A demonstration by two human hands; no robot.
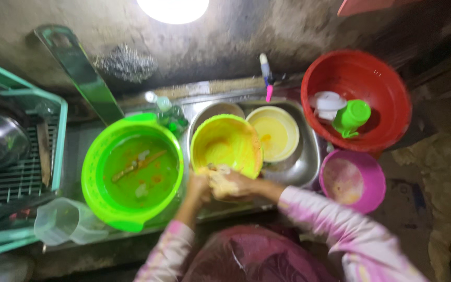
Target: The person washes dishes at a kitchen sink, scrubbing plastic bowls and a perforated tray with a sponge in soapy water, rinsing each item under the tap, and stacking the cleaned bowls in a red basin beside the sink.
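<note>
Both hands meet at the near rim of a yellow-green bowl (227, 143), which stands tilted in the steel sink (301, 167) with its opening toward the camera. The right hand (230, 184) is curled around a pale, soapy scrubber (219, 177) and presses it against the bowl's lower edge, so the bowl lies just above and beyond its knuckles. The left hand (198, 188) is closed on the same rim from the left side (its fingers are blurred, so the exact grip is hard to tell).

Behind the bowl, further from the hands, a pale yellow bowl (273, 131) lies in the sink. To the left of the left hand sits a large green basin (131, 169) with murky water, and nearer the camera a clear plastic jug (66, 222). To the right of the right hand stands a purple bowl (352, 180), and beyond it a red basin (358, 96) holding a green cup (352, 117). A teal dish rack (11, 156) stands far left.
</note>
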